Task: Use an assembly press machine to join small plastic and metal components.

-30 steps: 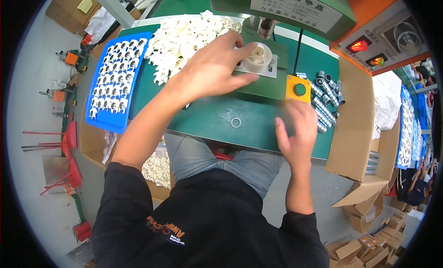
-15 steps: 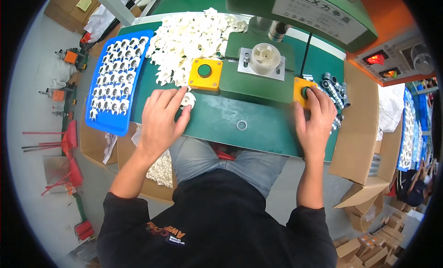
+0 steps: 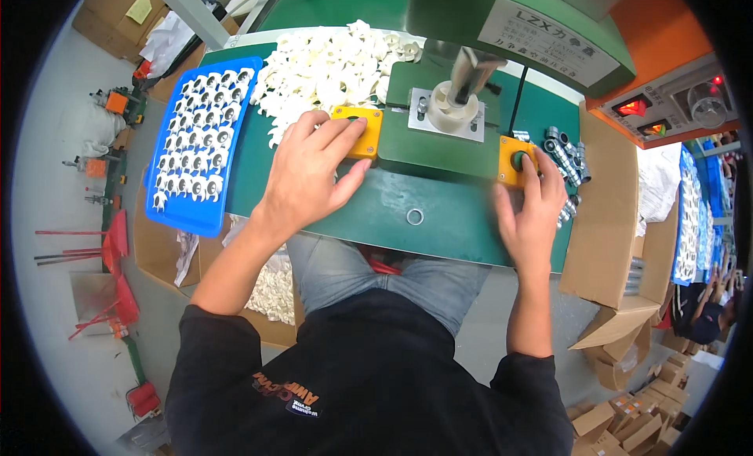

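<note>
My left hand lies flat over the left yellow button box, fingers spread across its green button. My right hand rests on the right yellow button box, a fingertip on its green button. Between the two boxes a white round part sits on a grey fixture plate, with the press ram down on it. Neither hand holds anything.
A heap of white plastic parts lies at the back of the green press table. A blue tray of assembled pieces is on the left. Metal sleeves lie by the right box. Cardboard boxes stand to the right.
My left hand came back from the fixture and settled on the left button box. My right hand went onto the right button box. The ram has come down onto the white part.
</note>
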`<action>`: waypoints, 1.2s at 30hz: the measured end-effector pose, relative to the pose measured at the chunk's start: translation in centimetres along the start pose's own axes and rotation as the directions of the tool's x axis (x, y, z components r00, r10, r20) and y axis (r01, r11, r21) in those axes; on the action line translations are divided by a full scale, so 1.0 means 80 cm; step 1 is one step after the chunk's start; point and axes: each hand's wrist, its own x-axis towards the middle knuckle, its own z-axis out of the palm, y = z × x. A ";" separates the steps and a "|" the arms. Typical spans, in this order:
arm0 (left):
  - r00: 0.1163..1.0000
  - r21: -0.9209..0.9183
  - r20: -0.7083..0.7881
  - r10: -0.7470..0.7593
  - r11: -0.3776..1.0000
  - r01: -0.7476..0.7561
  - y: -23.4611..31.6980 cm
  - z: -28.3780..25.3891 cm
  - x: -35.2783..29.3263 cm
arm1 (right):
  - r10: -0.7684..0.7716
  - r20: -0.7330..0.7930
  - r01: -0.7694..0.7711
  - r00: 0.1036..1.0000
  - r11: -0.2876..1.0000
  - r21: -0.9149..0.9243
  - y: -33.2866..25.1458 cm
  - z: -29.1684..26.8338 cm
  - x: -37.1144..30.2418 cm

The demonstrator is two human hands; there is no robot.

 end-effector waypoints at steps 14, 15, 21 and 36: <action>0.960 -0.481 -0.169 -0.222 0.869 0.116 0.016 0.027 0.035 | -0.176 0.228 0.080 0.957 0.922 0.379 -0.100 0.036 -0.028; 0.960 -0.485 -0.173 -0.221 0.868 0.112 0.019 0.029 0.039 | -0.198 0.228 0.090 0.953 0.908 0.409 -0.099 0.039 -0.030; 0.952 -0.688 -0.111 -0.285 0.713 0.133 0.038 0.047 0.078 | -0.145 0.008 0.120 0.989 0.842 0.525 -0.080 0.034 -0.014; 0.929 -0.509 -0.273 -0.250 0.857 0.081 0.027 0.046 0.103 | 0.298 -0.143 -0.116 0.944 0.703 0.702 -0.071 0.037 0.143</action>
